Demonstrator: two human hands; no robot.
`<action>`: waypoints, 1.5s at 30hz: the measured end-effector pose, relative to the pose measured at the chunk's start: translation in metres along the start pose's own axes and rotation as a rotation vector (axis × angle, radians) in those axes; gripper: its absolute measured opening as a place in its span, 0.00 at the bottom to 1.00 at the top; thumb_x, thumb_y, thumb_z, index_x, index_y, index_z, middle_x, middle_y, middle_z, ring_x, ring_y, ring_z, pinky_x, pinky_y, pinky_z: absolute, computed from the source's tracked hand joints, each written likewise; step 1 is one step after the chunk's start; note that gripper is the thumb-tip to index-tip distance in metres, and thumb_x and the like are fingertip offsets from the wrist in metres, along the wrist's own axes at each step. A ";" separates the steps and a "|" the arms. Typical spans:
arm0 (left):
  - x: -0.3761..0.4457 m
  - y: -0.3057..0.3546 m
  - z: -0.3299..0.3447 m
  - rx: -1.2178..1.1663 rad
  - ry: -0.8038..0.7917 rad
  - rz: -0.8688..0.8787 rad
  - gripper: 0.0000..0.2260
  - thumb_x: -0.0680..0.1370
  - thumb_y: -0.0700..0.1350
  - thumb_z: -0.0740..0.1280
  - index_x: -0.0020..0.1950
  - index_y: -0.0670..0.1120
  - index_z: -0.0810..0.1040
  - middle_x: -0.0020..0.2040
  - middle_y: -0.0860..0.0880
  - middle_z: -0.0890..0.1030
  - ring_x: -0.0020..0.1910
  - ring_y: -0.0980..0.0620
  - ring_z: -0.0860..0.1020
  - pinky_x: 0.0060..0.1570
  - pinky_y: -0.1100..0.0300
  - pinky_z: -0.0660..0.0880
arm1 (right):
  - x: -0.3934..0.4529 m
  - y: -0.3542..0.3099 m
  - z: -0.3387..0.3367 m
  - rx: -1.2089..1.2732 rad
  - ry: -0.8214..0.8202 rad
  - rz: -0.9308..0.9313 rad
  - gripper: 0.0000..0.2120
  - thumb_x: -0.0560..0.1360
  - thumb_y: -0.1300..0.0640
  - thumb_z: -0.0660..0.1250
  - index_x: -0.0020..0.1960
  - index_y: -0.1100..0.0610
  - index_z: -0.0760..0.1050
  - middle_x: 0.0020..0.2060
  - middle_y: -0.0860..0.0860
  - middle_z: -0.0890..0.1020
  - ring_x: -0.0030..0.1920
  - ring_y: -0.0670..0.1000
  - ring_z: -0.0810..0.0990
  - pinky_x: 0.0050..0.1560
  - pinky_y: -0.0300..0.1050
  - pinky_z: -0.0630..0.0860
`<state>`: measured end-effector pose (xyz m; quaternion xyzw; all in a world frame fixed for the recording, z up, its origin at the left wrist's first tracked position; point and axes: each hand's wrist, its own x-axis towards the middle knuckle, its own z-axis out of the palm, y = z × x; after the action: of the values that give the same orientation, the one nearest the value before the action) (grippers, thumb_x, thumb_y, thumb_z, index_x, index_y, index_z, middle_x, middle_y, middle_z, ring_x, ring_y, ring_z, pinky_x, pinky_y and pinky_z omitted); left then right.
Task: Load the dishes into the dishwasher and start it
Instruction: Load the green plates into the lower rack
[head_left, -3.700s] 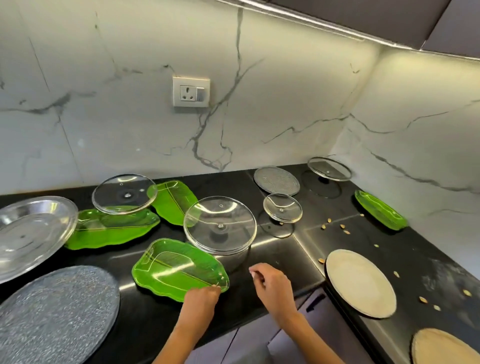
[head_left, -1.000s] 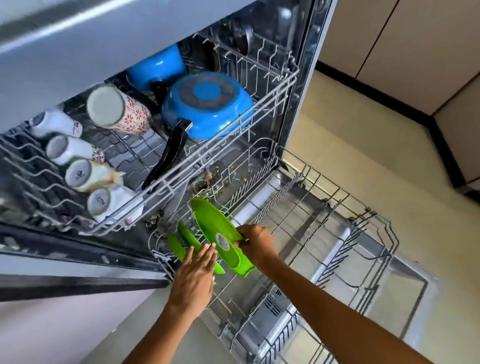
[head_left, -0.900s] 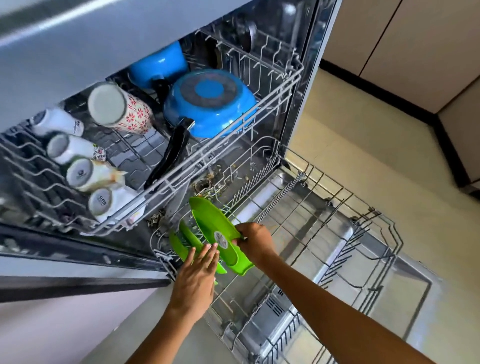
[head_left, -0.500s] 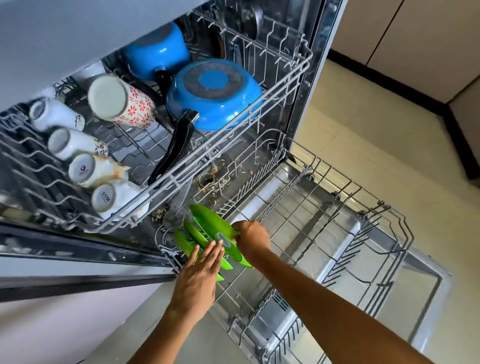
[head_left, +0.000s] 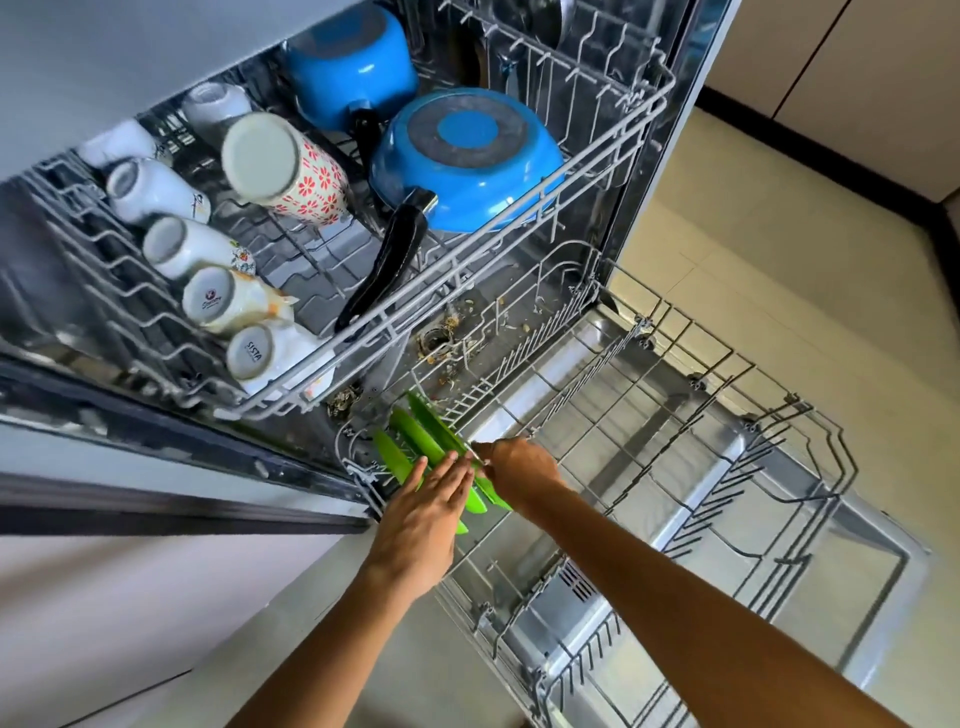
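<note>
Right hand (head_left: 519, 462) pinched rim of rightmost green plate (head_left: 441, 431), set on edge at left front corner of lower rack (head_left: 727, 467); rack right of plates open. Three green plates stood side by side. Left hand (head_left: 421, 519), fingers straight and together, lay flat against plates. Upper rack (head_left: 571, 197) overhung: two blue pans, six mugs.

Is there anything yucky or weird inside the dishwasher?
Yes. Bits of food scraps lie scattered on the dishwasher floor around the drain, under the upper rack. That looks odd for a machine about to wash. The green plates stand on edge in the lower rack, which seems fine.
</note>
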<state>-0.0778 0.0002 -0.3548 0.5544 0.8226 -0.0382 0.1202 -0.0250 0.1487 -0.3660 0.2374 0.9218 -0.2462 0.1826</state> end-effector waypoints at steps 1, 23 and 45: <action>-0.002 0.001 -0.001 -0.001 0.011 0.000 0.34 0.61 0.40 0.78 0.66 0.40 0.75 0.68 0.44 0.73 0.67 0.48 0.71 0.68 0.47 0.61 | -0.006 0.006 0.001 0.017 0.004 0.009 0.15 0.80 0.55 0.58 0.66 0.50 0.71 0.59 0.57 0.78 0.57 0.58 0.78 0.55 0.51 0.76; -0.392 0.140 -0.273 -0.183 0.605 -0.723 0.20 0.82 0.54 0.45 0.60 0.47 0.71 0.66 0.43 0.75 0.75 0.60 0.49 0.71 0.63 0.49 | -0.394 -0.187 -0.185 0.164 0.448 -0.658 0.13 0.73 0.53 0.56 0.55 0.46 0.74 0.45 0.43 0.82 0.40 0.46 0.81 0.29 0.37 0.75; -0.879 0.341 -0.289 -0.100 0.642 -2.048 0.19 0.75 0.52 0.55 0.55 0.47 0.82 0.63 0.44 0.77 0.64 0.45 0.74 0.68 0.53 0.64 | -0.737 -0.553 -0.011 0.207 -0.047 -1.765 0.09 0.75 0.60 0.65 0.55 0.55 0.79 0.50 0.45 0.82 0.46 0.45 0.81 0.41 0.34 0.75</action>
<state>0.5042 -0.6064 0.1598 -0.4202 0.8896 0.0604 -0.1683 0.2855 -0.5250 0.1800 -0.5495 0.7379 -0.3841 -0.0774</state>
